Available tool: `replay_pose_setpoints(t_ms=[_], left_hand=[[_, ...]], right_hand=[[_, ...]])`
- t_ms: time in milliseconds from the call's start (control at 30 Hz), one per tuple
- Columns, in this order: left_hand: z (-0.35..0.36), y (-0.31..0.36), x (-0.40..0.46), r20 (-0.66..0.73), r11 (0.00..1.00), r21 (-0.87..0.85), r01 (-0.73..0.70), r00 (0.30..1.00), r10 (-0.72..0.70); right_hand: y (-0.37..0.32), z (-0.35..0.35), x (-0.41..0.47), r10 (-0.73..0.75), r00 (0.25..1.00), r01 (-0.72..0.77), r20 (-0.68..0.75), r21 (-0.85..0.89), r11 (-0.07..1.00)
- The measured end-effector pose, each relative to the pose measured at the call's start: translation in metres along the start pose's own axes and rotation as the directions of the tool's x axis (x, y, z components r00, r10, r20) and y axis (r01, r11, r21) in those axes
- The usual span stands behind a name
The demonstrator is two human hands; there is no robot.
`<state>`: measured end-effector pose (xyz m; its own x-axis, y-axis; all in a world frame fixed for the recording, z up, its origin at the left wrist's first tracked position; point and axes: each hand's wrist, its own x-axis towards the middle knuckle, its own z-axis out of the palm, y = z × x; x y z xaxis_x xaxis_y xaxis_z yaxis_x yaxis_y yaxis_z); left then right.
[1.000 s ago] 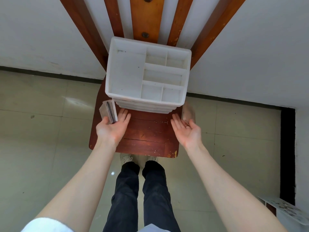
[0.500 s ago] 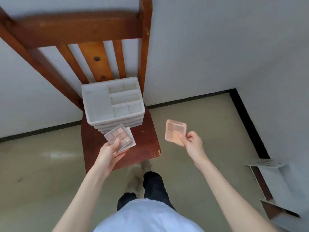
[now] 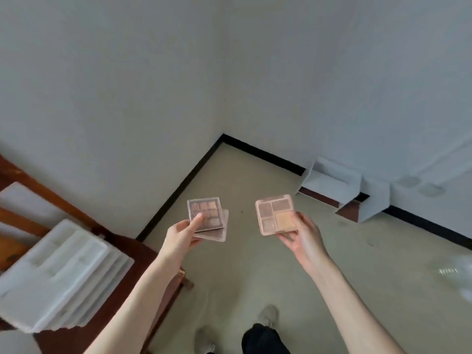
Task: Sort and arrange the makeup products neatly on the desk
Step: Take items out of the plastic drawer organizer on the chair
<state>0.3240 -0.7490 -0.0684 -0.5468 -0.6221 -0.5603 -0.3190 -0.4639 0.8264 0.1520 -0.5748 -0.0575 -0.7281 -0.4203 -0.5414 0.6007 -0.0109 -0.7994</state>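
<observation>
My left hand [image 3: 180, 236] holds two square eyeshadow palettes [image 3: 208, 218] stacked one on the other, thumb on the top one, which shows several brownish pans under a clear lid. My right hand [image 3: 302, 237] holds a single pink palette [image 3: 277, 214] with beige and tan pans, gripped at its lower right edge. Both hands are in the air over the floor, about a hand's width apart. The stack of white compartment trays [image 3: 61, 274] sits on the wooden chair [image 3: 122, 302] at the lower left, blurred.
A room corner with black skirting [image 3: 178, 185] lies ahead. White folded boxes [image 3: 339, 190] stand against the right wall. Beige floor tiles fill the middle. My dark trousers and shoes [image 3: 265, 328] show at the bottom.
My view has swung right, so the chair and trays slid to the lower left. Both hands lifted the palettes off the chair and carried them rightward over the floor.
</observation>
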Motion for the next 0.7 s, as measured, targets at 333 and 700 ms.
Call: replay_pose_setpoints(t_ms=[333,700], left_hand=[[0.302,0.043,-0.015,0.488,0.936,0.263,-0.234,0.869,0.08],[0.606,-0.008,-0.122,0.822,0.899,0.313,-0.307,0.561,-0.095]], right_hand=[[-0.113,-0.238,-0.04,-0.172,0.919,0.279,-0.354,0.277,0.92],[-0.16,-0.483,-0.15,-0.16,0.609,0.611,-0.777,0.33,0.72]])
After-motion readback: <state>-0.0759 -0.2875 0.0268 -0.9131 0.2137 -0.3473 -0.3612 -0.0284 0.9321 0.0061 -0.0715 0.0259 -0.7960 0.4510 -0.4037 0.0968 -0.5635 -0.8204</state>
